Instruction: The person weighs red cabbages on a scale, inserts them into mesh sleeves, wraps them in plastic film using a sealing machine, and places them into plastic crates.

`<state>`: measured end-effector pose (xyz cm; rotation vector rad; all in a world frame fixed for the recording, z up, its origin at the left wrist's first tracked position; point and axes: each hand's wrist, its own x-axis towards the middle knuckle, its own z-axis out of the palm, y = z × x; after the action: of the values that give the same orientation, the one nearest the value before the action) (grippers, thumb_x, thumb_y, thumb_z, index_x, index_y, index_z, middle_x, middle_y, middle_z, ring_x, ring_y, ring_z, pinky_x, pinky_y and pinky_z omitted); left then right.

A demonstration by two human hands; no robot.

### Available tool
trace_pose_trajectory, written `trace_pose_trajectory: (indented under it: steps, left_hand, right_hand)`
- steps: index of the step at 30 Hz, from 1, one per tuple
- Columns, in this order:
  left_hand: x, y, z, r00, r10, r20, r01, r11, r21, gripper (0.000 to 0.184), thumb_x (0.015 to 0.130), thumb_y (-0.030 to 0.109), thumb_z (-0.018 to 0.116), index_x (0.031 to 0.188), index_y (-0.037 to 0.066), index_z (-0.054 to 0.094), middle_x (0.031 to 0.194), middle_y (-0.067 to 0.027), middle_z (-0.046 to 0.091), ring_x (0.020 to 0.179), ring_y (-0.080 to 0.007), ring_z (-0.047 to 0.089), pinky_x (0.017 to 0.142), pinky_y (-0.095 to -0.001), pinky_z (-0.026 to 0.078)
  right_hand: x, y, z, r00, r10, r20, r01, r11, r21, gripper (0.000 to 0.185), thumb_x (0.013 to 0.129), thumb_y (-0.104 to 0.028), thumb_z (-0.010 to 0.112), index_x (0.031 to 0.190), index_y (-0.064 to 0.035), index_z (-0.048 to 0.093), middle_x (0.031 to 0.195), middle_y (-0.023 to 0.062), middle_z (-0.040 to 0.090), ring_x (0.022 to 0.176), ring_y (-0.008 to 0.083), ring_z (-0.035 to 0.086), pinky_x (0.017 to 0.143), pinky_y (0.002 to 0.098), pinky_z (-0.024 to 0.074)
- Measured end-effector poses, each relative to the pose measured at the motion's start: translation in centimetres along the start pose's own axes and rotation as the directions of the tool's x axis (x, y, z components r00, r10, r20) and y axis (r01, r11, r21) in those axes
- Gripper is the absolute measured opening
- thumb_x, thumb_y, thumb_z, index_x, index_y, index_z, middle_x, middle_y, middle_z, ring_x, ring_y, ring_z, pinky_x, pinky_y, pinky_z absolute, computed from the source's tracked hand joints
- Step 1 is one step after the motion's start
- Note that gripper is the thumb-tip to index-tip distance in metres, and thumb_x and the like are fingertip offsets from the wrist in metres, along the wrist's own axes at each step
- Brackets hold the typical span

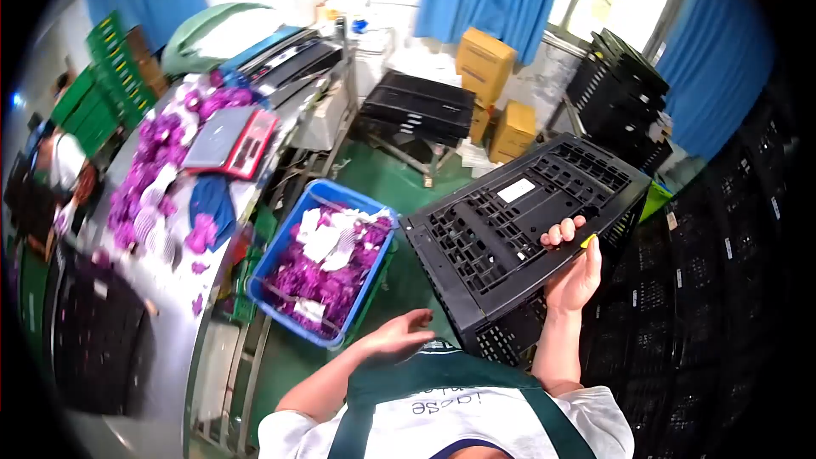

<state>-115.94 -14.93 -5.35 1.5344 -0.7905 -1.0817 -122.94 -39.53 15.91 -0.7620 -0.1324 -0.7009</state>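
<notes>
My right hand (573, 270) grips the near right edge of a black plastic crate (497, 242), with its fingers curled over the rim. The latticed side of the crate faces up and carries a white label (515, 190). A small yellow piece (588, 240) shows by my right thumb. Beside the crate's near left corner, my left hand (401, 335) is held out in front of my apron, fingers extended and holding nothing. To the left stands a blue tub (255, 291) filled with purple and white net-like material.
A metal table (174, 289) on the left bears purple bundles and a grey-and-red case (234, 143). Black crates are stacked on the right (680, 289) and by the window (616, 89). Cardboard boxes (484, 65) stand at the back. A person (66, 161) is at far left.
</notes>
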Motion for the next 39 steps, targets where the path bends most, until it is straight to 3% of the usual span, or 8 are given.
trace_pose_trajectory:
  steps: [8, 12, 15, 22, 24, 30, 34, 39]
  left_hand:
    - [22.7, 3.0, -6.6, 0.934, 0.194, 0.300, -0.203, 0.979, -0.003, 0.039, 0.087, 0.029, 0.061, 0.114, 0.001, 0.061, 0.106, -0.0146, 0.066, 0.096, -0.0209, 0.060, 0.086, -0.0325, 0.046]
    - [30.2, 11.4, -11.8, 0.802, -0.437, 0.407, 0.236, 0.858, 0.457, 0.036, 0.086, 0.039, 0.059, 0.089, 0.003, 0.065, 0.077, -0.0089, 0.063, 0.065, -0.0146, 0.058, 0.058, -0.0312, 0.048]
    - [37.2, 8.0, -11.2, 0.953, 0.280, 0.112, -0.281, 0.960, -0.009, 0.048, 0.085, 0.043, 0.063, 0.110, 0.001, 0.061, 0.098, -0.0097, 0.065, 0.086, -0.0180, 0.060, 0.076, -0.0310, 0.050]
    - [51.6, 12.0, -19.6, 0.915, 0.224, -0.334, -0.321, 0.907, -0.272, 0.044, 0.084, 0.034, 0.056, 0.113, 0.000, 0.054, 0.117, -0.0146, 0.055, 0.103, -0.0247, 0.054, 0.082, -0.0381, 0.048]
    - [51.7, 17.5, -27.1, 0.995, -0.083, -0.050, 0.038, 0.813, -0.581, 0.058, 0.086, 0.038, 0.056, 0.123, -0.005, 0.046, 0.133, -0.0193, 0.044, 0.094, -0.0257, 0.062, 0.077, -0.0351, 0.053]
    - [64.5, 12.4, -49.2, 0.929, -0.226, -0.294, -0.099, 0.614, -0.783, 0.056, 0.080, 0.037, 0.059, 0.118, -0.002, 0.045, 0.107, -0.0257, 0.057, 0.093, -0.0347, 0.064, 0.081, -0.0428, 0.055]
    - [66.9, 5.5, -56.8, 0.638, -0.330, -0.696, -0.208, 0.797, -0.567, 0.043, 0.084, 0.026, 0.056, 0.121, 0.005, 0.051, 0.088, -0.0062, 0.063, 0.069, -0.0170, 0.063, 0.056, -0.0297, 0.050]
    - [56.2, 0.9, -58.9, 0.626, -0.471, -0.622, -0.066, 0.763, -0.643, 0.042, 0.090, 0.027, 0.051, 0.128, 0.009, 0.047, 0.108, -0.0094, 0.063, 0.095, -0.0213, 0.063, 0.083, -0.0363, 0.049]
  right_hand:
    - [17.7, 6.9, -9.1, 0.979, -0.189, -0.077, 0.166, 0.957, -0.240, 0.032, 0.093, -0.014, 0.049, 0.123, -0.0072, 0.039, 0.099, 0.0112, 0.055, 0.104, 0.0313, 0.057, 0.084, 0.0390, 0.0479]
    - [28.9, 9.8, -12.1, 0.981, -0.148, -0.127, 0.114, 0.964, -0.241, 0.031, 0.093, -0.017, 0.053, 0.118, -0.0033, 0.042, 0.106, 0.0142, 0.058, 0.115, 0.0341, 0.052, 0.096, 0.0421, 0.0438]
    - [37.8, 12.5, -12.7, 0.990, -0.079, -0.117, 0.039, 0.949, -0.312, 0.023, 0.095, -0.015, 0.049, 0.112, -0.0011, 0.044, 0.114, 0.0182, 0.057, 0.119, 0.0332, 0.050, 0.103, 0.0405, 0.0390]
    - [57.1, 23.1, -9.2, 0.989, 0.126, 0.080, -0.089, 0.928, -0.361, 0.036, 0.096, -0.009, 0.047, 0.124, 0.0072, 0.032, 0.124, 0.0236, 0.051, 0.123, 0.0300, 0.047, 0.110, 0.0424, 0.0326]
    - [63.4, 27.9, -8.8, 0.949, 0.229, 0.217, -0.127, 0.907, -0.402, 0.045, 0.093, -0.012, 0.053, 0.127, 0.0069, 0.031, 0.124, 0.0220, 0.051, 0.118, 0.0270, 0.050, 0.106, 0.0382, 0.0360]
    - [75.8, 44.8, -21.0, 0.699, 0.481, 0.529, 0.457, 0.270, -0.848, 0.060, 0.088, -0.029, 0.062, 0.134, 0.0017, 0.038, 0.126, 0.0176, 0.050, 0.117, 0.0264, 0.049, 0.100, 0.0355, 0.0377]
    - [73.5, 48.4, -34.0, 0.636, 0.765, -0.099, 0.465, -0.482, -0.742, 0.098, 0.069, -0.058, 0.071, 0.138, -0.0017, 0.031, 0.126, 0.0262, 0.048, 0.124, 0.0359, 0.043, 0.104, 0.0418, 0.0348]
    - [79.2, 51.1, -39.0, 0.614, 0.771, -0.169, 0.416, -0.499, -0.760, 0.062, 0.082, -0.054, 0.056, 0.113, -0.0011, 0.059, 0.104, 0.0254, 0.063, 0.101, 0.0392, 0.060, 0.087, 0.0449, 0.0474]
